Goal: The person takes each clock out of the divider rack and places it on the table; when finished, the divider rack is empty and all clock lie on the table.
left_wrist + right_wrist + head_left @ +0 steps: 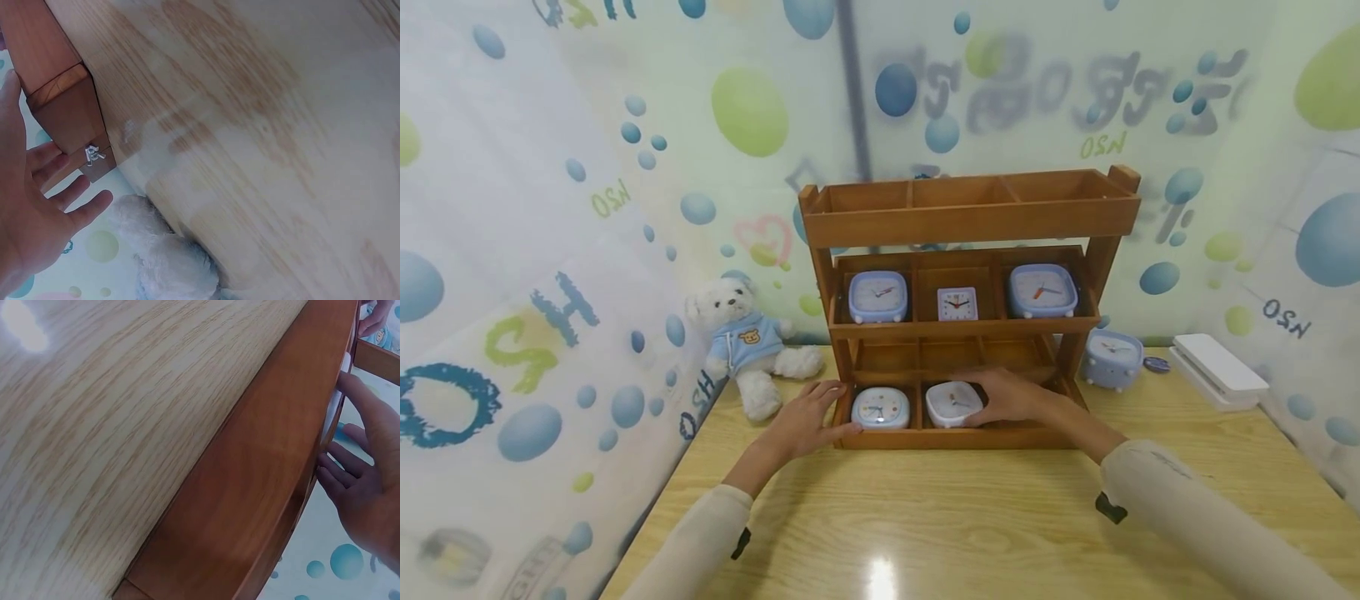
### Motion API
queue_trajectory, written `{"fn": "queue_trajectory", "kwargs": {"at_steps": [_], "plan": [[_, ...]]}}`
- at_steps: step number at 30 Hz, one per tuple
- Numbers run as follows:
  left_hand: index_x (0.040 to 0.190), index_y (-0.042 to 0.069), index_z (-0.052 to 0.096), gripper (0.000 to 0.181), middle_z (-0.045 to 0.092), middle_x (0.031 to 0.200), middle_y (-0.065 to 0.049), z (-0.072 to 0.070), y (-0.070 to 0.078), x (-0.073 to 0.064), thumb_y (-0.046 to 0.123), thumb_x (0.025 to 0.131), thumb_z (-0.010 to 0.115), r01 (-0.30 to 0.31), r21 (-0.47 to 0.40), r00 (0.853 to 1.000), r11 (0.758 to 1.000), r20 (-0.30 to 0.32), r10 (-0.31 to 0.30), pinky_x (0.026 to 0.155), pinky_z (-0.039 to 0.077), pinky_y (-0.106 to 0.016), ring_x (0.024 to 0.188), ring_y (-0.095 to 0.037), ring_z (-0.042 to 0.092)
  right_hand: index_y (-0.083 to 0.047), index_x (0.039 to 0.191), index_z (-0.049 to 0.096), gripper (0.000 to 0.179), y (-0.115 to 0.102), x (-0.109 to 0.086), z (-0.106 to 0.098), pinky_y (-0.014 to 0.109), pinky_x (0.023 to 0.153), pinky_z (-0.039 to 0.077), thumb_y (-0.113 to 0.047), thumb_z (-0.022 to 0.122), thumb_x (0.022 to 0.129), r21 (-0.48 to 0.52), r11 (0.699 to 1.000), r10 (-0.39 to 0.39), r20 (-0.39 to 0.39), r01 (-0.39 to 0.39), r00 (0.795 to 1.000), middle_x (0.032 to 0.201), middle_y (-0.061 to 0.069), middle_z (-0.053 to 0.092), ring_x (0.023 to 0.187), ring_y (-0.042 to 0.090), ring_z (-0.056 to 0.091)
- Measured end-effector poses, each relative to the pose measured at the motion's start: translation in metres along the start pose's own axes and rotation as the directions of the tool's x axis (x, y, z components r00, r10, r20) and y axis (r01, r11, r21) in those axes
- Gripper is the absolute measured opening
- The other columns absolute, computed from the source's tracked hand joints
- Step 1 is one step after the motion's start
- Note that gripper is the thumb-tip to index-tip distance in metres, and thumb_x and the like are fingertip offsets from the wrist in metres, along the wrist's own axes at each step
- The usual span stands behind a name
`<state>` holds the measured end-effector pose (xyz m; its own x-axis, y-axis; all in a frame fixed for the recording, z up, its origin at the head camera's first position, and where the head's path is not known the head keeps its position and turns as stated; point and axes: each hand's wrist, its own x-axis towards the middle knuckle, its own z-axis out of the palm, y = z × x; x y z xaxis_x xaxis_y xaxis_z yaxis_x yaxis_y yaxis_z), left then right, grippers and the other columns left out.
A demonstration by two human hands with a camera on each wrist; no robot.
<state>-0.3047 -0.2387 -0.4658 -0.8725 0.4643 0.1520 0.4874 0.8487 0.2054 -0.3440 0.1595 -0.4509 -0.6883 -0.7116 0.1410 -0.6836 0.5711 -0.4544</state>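
In the head view a brown wooden rack (pixel 970 221) with three tiers stands on the table. My right hand (pixel 1009 394) grips a white alarm clock (pixel 953 403) in the bottom tier's middle compartment, thumb at the front and fingers behind. To its left, a pale blue-white alarm clock (pixel 881 408) sits in the left compartment. My left hand (pixel 808 419) is at the rack's lower left end, its thumb near that clock. The left wrist view shows the left hand (pixel 37 206) with fingers spread beside the rack's side (pixel 69 106). In the right wrist view the right hand (pixel 369 456) mostly hides its clock.
The middle tier holds a blue clock (pixel 878 297), a small square clock (pixel 957 304) and another blue clock (pixel 1042 291). A white teddy bear (pixel 745 342) sits left of the rack. On the right are a blue clock (pixel 1112 359) and white boxes (pixel 1217 369).
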Motion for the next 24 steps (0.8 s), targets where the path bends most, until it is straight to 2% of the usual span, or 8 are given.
{"fn": "queue_trajectory", "kwargs": {"at_steps": [6,11,24], "plan": [[0.151,0.005,0.054,0.088,0.047,0.158,-0.009,-0.0020,0.0025,-0.0008,0.071,0.093,0.061,0.010,-0.004,1.000,1.000,0.006,-0.010,0.109,0.045,-0.057,0.147,-0.037,0.039,0.001,0.150,0.053,0.083,0.0037,0.0053,0.0031,0.053,0.107,0.048,-0.037,0.087,0.085,0.048,0.999,0.019,0.062,-0.022,0.998,0.150,0.021,0.054,0.133,0.038,0.054],[0.151,0.005,0.054,0.089,0.046,0.158,-0.009,-0.0030,0.0029,0.0004,0.071,0.093,0.061,0.012,0.000,1.000,1.000,0.014,-0.012,0.109,0.045,-0.057,0.148,-0.037,0.039,0.000,0.149,0.054,0.083,0.0036,0.0067,0.0029,0.052,0.103,0.049,-0.039,0.087,0.085,0.061,0.997,0.042,0.067,-0.046,0.997,0.146,0.019,0.058,0.127,0.035,0.058],[0.151,0.005,0.053,0.089,0.047,0.158,-0.010,-0.0040,0.0044,0.0011,0.071,0.093,0.061,0.015,0.005,1.000,1.000,0.026,-0.015,0.109,0.045,-0.057,0.147,-0.038,0.039,-0.003,0.136,0.068,0.075,0.0095,0.0082,0.0095,0.046,0.099,0.052,-0.044,0.092,0.078,0.050,0.999,0.017,-0.032,-0.016,0.999,0.131,0.013,0.066,0.118,0.029,0.062]]}}
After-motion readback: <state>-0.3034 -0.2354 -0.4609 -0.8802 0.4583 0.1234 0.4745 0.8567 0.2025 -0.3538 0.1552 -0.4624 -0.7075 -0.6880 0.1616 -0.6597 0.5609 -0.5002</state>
